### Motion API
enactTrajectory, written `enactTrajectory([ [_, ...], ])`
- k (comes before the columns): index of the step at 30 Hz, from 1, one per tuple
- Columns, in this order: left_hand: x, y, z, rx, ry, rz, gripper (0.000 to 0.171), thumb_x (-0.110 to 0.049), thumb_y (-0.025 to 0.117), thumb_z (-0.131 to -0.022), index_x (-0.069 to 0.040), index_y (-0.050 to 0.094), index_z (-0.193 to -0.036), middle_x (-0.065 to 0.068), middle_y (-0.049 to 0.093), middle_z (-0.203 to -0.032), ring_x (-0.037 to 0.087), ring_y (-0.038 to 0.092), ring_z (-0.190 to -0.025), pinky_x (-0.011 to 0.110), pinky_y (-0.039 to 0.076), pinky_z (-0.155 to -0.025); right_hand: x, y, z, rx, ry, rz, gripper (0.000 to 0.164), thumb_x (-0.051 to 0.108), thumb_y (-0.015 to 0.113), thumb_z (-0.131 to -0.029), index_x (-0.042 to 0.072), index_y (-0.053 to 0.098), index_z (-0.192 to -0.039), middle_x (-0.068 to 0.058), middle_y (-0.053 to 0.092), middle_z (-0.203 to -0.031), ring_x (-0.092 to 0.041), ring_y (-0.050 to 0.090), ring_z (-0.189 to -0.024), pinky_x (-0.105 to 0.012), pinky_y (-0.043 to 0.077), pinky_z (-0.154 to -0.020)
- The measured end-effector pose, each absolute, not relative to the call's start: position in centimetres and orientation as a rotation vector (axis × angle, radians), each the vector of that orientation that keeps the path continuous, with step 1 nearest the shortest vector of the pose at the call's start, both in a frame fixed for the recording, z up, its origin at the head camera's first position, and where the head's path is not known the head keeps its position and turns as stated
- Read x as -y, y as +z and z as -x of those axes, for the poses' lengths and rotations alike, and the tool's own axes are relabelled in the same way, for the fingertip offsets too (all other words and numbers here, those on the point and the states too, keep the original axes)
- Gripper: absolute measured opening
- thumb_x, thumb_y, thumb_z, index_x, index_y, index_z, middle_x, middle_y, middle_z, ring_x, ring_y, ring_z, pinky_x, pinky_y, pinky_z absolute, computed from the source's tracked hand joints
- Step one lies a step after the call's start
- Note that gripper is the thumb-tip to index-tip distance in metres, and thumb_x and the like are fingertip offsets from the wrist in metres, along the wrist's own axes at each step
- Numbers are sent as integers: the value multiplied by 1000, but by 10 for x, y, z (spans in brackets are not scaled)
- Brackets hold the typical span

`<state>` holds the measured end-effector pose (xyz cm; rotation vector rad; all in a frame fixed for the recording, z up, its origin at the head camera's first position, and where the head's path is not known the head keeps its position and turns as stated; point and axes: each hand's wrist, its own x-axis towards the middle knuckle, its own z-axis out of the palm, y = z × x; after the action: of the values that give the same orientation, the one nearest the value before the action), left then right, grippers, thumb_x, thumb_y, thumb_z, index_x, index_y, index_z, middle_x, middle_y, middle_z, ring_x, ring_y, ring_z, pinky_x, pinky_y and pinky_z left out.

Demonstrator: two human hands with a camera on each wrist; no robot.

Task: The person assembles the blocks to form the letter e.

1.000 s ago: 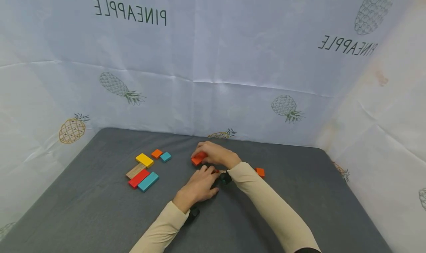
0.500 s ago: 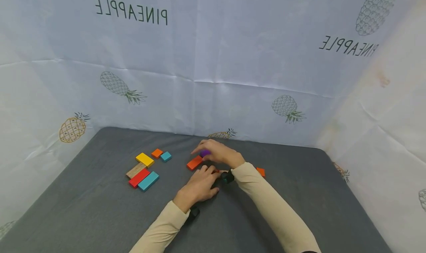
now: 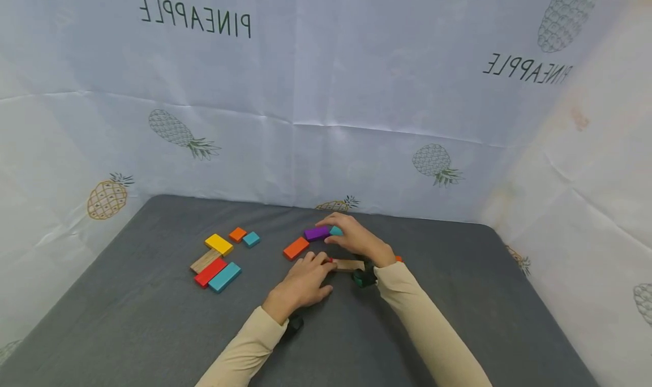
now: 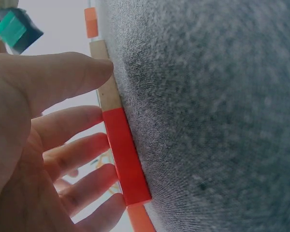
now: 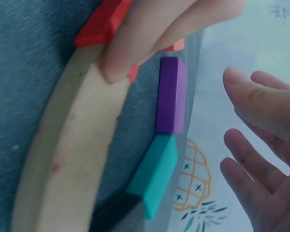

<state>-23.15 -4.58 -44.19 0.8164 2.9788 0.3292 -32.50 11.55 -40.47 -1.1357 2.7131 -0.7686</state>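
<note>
My left hand (image 3: 303, 282) rests its fingertips along a red block (image 4: 127, 157), with the thumb near the wooden block (image 4: 108, 92) that adjoins it. Beyond it, my right hand (image 3: 354, 239) hovers with fingers spread beside a teal block (image 3: 335, 231) and a purple block (image 3: 317, 233). In the right wrist view, a gap shows between the right fingers (image 5: 251, 159) and these two blocks, which meet end to end at an angle. An orange block (image 3: 296, 248) lies left of the purple one. The left hand covers most of the red block in the head view.
On the grey table (image 3: 153, 325), a group at left has yellow (image 3: 219, 244), wooden (image 3: 206, 261), red (image 3: 210, 272) and teal (image 3: 224, 277) blocks, plus small orange (image 3: 237, 234) and teal (image 3: 251, 239) ones. Another orange block (image 3: 399, 258) is partly hidden behind the right wrist.
My right hand has moved right, off the orange block and past the purple one to the teal one. Those blocks have come into view. The left hand has stayed in place.
</note>
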Motion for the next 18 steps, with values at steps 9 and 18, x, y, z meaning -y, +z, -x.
enactTrajectory([
  [9, 45, -441, 232, -2971, 343, -802, 45, -34, 72, -91, -17, 64, -132, 3, 56, -126, 22, 50, -104, 39, 47, -90, -134, -414, 316, -2773, -924, 1128, 43, 11, 67, -94, 1, 59, -135, -16, 60, -132, -36, 56, -124, -52, 48, -102],
  [18, 45, -439, 230, -2958, 365, -795, 45, -32, 72, -91, -16, 63, -132, 3, 56, -128, 21, 49, -104, 39, 47, -89, -145, -420, 306, -2836, -1033, 951, 44, 14, 69, -93, 3, 59, -135, -17, 60, -130, -37, 59, -120, -53, 51, -98],
])
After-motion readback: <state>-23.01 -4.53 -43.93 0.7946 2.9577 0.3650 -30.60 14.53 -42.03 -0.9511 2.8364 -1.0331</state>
